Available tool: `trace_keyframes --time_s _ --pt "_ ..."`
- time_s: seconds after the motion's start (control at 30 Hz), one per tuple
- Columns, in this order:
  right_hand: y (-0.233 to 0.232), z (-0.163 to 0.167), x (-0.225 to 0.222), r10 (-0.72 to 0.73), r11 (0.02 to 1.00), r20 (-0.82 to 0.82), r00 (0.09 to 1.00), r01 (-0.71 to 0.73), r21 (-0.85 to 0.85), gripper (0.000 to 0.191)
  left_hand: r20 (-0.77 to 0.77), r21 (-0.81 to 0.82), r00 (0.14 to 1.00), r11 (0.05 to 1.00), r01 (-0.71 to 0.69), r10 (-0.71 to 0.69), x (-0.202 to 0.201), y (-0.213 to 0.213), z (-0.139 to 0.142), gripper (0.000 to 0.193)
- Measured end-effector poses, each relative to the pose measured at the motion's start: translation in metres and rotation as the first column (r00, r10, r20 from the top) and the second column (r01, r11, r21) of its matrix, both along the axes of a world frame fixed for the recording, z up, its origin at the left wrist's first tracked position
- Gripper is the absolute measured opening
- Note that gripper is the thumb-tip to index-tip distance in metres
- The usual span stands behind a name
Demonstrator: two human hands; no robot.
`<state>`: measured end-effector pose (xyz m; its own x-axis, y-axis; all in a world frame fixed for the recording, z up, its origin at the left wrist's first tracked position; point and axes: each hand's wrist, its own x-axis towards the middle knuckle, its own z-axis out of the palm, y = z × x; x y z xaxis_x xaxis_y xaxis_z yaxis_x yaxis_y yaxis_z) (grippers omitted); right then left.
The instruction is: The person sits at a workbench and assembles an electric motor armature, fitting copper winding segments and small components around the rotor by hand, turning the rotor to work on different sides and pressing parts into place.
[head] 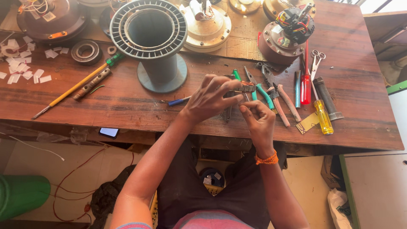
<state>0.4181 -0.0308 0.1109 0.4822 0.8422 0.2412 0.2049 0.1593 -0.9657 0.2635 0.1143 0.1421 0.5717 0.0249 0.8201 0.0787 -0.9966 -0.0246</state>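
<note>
I am holding a small metal part (242,88) up over the front edge of the wooden worktop (127,106), just in front of the row of pliers (265,91) and screwdrivers (323,115). My left hand (210,98) is doing the holding: its grip is pinching the part between thumb and fingertips, the other fingers curled above it. My right hand (258,121) is coming in from below, its grip pressed together at the part's lower end; whether it is nipping a wire or the part itself is too small for me to tell.

To do this well, I judge I should be keeping the left wrist steady and low over the worktop, so that anything slipping lands on wood and not on the floor. I should be working only with the right fingertips, in small moves, and keeping the part turned toward me. The grey finned spool (149,29) stands well behind and is not in my way.
</note>
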Motion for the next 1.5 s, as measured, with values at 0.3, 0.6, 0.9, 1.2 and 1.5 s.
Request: trace_keyframes --time_s 0.3,0.6,0.9,1.2,1.5 --pt "-0.02 0.058 0.009 0.014 0.989 0.456 0.89 0.055 -0.138 0.011 0.042 -0.059 0.996 0.995 -0.078 0.081 -0.001 -0.015 -0.017 0.015" --pt "0.037 0.105 0.016 0.14 0.99 0.696 0.705 -0.075 -0.123 0.005 0.312 -0.768 0.907 0.637 0.065 0.284 0.025 -0.054 -0.023 0.011" --pt "0.073 0.109 0.032 0.349 0.919 0.578 0.738 -0.149 -0.365 0.012 0.243 -0.896 0.883 0.442 0.045 0.401 0.035 -0.061 -0.032 0.012" --pt "0.093 0.098 0.051 0.455 0.846 0.392 0.8 -0.25 -0.471 0.017 0.069 -0.959 0.868 0.273 -0.078 0.491 0.037 -0.07 -0.018 0.016" --pt "0.05 0.084 0.063 0.278 0.937 0.176 0.944 -0.226 -0.265 0.011 0.124 -0.371 0.991 0.929 0.004 0.045 0.019 -0.023 -0.004 0.08"
